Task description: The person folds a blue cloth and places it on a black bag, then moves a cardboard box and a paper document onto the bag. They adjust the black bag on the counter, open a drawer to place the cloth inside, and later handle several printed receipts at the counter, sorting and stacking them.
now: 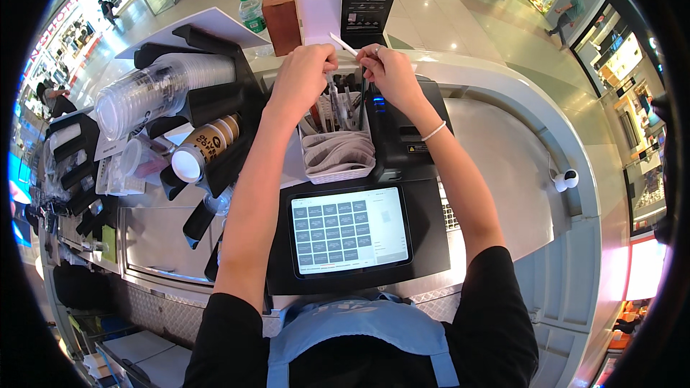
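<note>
My right hand (385,67) holds a white pen-like stick (343,43) over the back of a white basket (338,175). My left hand (307,73) is at the basket's back left, its fingers closed around what looks like a clear pen (332,91). Pens and other slim items stand in the basket's back part, and folded paper slips (338,152) fill its front. A black printer-like machine (401,134) sits right of the basket. Nearer to me lies a tablet (349,231) with a lit grid of buttons.
On the left, black holders (215,102) carry stacked clear plastic cups (161,89) and paper cups (207,145). A green-capped bottle (252,13), a brown box (282,22) and a black sign (369,11) stand at the counter's far edge. A small white camera (566,180) is at the right rim.
</note>
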{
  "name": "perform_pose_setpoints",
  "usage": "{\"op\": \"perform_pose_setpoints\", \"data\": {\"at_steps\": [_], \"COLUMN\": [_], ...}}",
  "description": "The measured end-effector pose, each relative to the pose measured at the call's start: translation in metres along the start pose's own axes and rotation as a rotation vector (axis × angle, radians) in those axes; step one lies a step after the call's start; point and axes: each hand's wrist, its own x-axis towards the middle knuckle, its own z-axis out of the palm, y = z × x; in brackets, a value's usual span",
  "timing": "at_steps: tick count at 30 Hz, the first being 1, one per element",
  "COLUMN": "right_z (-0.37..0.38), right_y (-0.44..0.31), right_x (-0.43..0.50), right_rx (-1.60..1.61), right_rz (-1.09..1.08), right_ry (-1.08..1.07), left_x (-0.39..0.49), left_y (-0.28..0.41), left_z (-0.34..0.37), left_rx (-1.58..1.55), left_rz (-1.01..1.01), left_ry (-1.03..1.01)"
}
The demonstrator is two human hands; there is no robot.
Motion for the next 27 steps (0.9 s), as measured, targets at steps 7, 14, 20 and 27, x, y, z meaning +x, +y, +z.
{"op": "perform_pose_setpoints", "data": {"at_steps": [7, 14, 20, 27], "right_z": [0.004, 0.016, 0.017, 0.012], "right_y": [0.008, -0.003, -0.018, -0.043], "right_x": [-0.006, -0.021, -0.031, -0.024], "right_rx": [-0.029, -0.172, -0.102, 0.162], "right_rz": [-0.066, -0.296, -0.181, -0.019], "right_ry": [-0.031, 0.146, -0.004, -0.150], "left_x": [-0.006, -0.015, -0.008, -0.003], "left_y": [0.003, 0.003, 0.002, 0.025], "left_z": [0.007, 0.015, -0.005, -0.045], "left_rx": [0.012, 0.141, 0.007, -0.169], "left_rz": [0.031, 0.075, -0.006, 0.039], "left_ry": [0.022, -0.056, 0.083, 0.274]}}
